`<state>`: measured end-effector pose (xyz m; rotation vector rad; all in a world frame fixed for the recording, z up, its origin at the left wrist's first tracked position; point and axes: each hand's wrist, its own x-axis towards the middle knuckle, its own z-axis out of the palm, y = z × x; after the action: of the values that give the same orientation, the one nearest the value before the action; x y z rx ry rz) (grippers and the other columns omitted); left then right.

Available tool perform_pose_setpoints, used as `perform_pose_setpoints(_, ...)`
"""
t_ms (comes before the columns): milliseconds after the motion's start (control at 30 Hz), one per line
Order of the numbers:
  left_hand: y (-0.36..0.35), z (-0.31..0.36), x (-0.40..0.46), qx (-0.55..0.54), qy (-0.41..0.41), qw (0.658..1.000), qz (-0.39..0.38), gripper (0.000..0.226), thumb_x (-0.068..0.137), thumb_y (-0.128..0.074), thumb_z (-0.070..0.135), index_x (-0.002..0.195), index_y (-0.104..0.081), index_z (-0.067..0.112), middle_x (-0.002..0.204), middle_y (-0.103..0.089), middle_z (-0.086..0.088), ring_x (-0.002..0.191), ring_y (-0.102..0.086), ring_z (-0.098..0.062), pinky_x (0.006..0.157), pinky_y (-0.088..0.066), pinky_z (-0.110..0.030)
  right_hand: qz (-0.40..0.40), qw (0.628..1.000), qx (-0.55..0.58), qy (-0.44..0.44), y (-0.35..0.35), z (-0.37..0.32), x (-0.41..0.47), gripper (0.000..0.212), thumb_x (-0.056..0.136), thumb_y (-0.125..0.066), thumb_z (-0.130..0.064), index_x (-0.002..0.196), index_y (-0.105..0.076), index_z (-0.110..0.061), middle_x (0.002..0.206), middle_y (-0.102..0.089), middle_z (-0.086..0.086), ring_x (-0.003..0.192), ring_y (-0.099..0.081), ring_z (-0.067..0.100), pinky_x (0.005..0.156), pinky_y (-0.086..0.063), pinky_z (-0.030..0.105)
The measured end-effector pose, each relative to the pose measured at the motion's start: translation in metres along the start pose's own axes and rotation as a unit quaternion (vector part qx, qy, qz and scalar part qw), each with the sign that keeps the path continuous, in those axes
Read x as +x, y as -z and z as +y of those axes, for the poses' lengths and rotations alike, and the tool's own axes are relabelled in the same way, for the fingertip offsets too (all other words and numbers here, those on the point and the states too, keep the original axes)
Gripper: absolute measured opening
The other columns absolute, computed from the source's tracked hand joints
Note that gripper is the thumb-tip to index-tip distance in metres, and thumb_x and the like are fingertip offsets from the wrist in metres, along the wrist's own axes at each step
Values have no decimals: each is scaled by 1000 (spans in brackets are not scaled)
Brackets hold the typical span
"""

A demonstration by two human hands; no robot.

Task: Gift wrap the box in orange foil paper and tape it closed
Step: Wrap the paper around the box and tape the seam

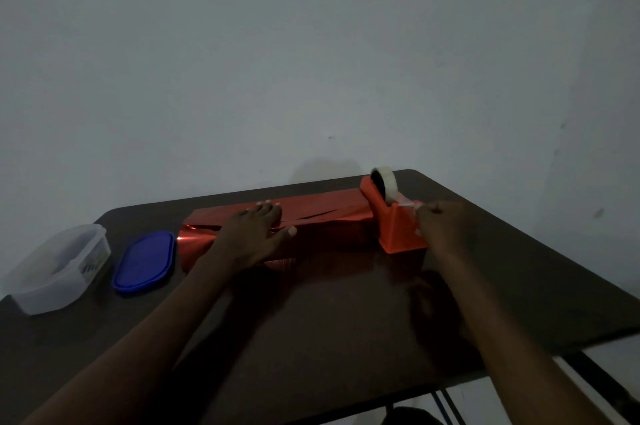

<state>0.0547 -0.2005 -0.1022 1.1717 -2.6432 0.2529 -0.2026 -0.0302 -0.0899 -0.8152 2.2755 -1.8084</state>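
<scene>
Dim grey wall backs a dark bench [346,313]. At its middle lies the box in orange foil paper [322,216], the left hand [252,234] pressing flat on top, fingers straight. Just right stands an orange tape dispenser [391,220], where the right hand [443,227] pinches the tape end [410,205]. Far left sit a clear tub [59,268] and blue lid [144,261].

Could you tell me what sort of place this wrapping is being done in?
Probably a plain room at home: a dark folding table against a bare wall, with a tape dispenser and a plastic food container on it.
</scene>
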Motion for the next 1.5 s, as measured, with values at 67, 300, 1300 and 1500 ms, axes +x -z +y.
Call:
perform_pose_setpoints(67, 0, 1, 0, -1, 1, 1000, -1, 108, 72, 3, 79, 153, -27, 15, 161, -24, -7, 149, -21, -20, 117, -20, -37, -10, 999, 36, -27, -2, 6, -4, 25, 91, -64, -20, 66, -65, -17, 69, -68, 3, 60, -68, 23, 73, -60, 45)
perform_pose_setpoints(300, 1, 1, -1, -1, 5, 1000, -6, 111, 70, 4, 80, 154, -27, 16, 161, -23, -8, 149, -20, -20, 118, -18, -38, -3, 978, 164, -127, -11, 16, -8, 11, 90, -67, -18, 84, -69, -9, 75, -68, 5, 58, -64, 15, 55, -52, 28)
perform_pose_setpoints(1300, -15, -7, 8, 3, 2, 1000, 9, 91, 87, -14, 74, 149, -33, 10, 157, -31, -14, 146, -27, -27, 117, -26, -44, -135, 979, -153, 31, -131, -85, -35, 47, 65, -85, -37, 92, -67, -3, 96, -70, 9, 90, -67, 28, 64, -47, 30)
perform_pose_setpoints(1500, -19, -9, 9, -9, -1, 1000, 27, 82, 94, -23, 69, 151, -31, 10, 157, -29, -15, 147, -25, -27, 116, -25, -43, -153, 975, -163, 20, -147, -97, -37, 40, 65, -85, -26, 89, -60, -5, 100, -68, 14, 95, -67, 33, 67, -51, 33)
